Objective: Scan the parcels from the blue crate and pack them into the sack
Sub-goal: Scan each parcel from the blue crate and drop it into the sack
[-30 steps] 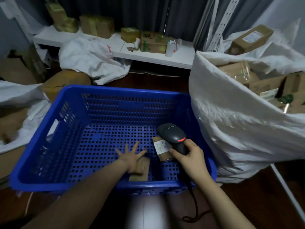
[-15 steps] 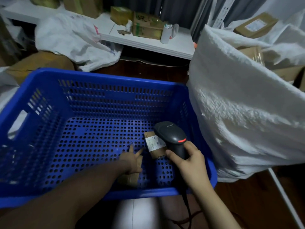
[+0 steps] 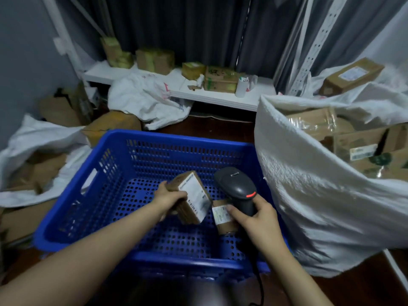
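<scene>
Dark curtains (image 3: 198, 29) hang behind a low white shelf (image 3: 220, 97) that carries taped cardboard boxes (image 3: 154, 60); their green print is too blurred to read. On the dark floor (image 3: 220, 129) the blue crate (image 3: 72, 217) stands between a slumped white bag (image 3: 44, 138) and the sack (image 3: 309, 195). The sack's open mouth shows brown boxes, and one bears a white sticker (image 3: 363, 152) that cannot be read.

The left grip (image 3: 170, 198) is wrapped round a small brown parcel (image 3: 187, 214), held tilted above the crate's perforated bottom. Its white shipping label (image 3: 195, 193) faces up, the fine print illegible. The right grip (image 3: 258, 215) is closed round the handle of a black scanner (image 3: 236, 186), which shows a red light (image 3: 251, 195) on its neck. The scanner's head is just beside the held parcel. A second parcel (image 3: 227, 227) lies on the crate bottom under the scanner, label up, its text also unreadable.
</scene>
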